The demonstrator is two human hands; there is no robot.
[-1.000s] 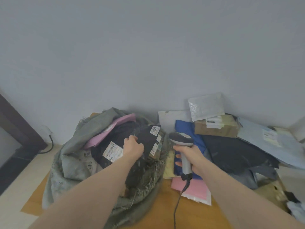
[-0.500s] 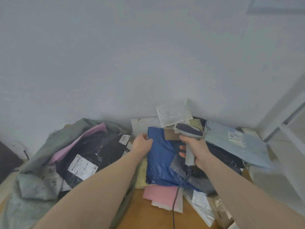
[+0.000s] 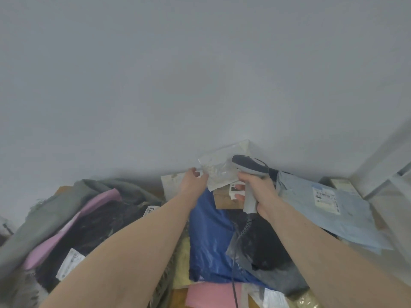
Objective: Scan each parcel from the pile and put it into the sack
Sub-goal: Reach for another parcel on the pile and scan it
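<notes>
grey sack (image 3: 55, 205), black parcels (image 3: 95, 227) inside

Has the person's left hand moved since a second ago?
Yes. The left hand has left the sack and crossed rightward to the pile, where it now touches the clear bag against the wall.

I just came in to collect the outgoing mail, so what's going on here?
A person is working through a parcel pile. The left hand reaches to the clear plastic packet at the back of the pile, fingers at its edge. The right hand grips a corded scanner just beside that packet. The grey sack on the left already holds black and pink parcels.
</notes>
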